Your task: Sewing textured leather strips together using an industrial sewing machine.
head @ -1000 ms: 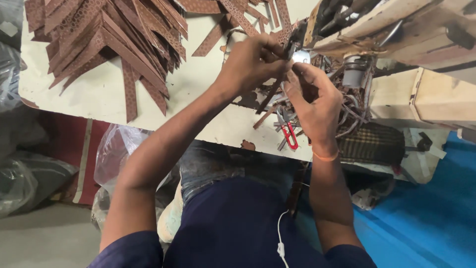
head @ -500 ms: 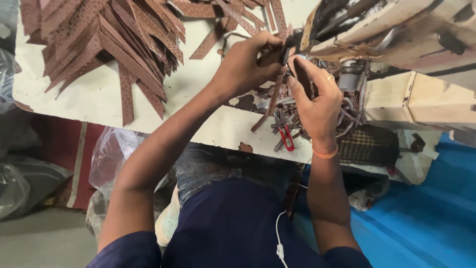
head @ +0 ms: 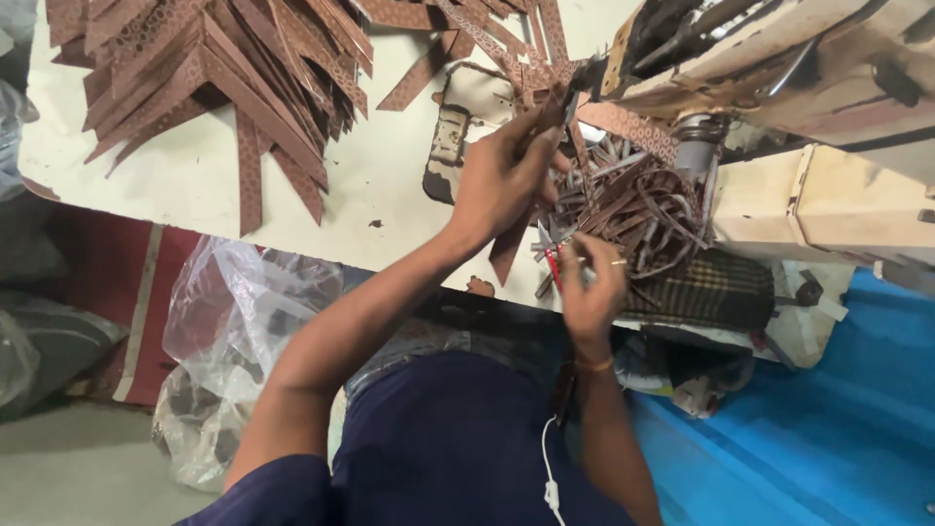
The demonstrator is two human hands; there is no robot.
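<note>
Brown strip (head: 506,255) hangs gripped below left hand (head: 502,175)

Open lane is the bare worktop (head: 195,185) patch between the big strip pile (head: 214,68) and the left hand (head: 502,175), easy pass there. Right side's cramped: the machine (head: 779,107) hangs over everything, and the scrap tangle (head: 643,209) sits just beyond the right hand (head: 589,287).
</note>
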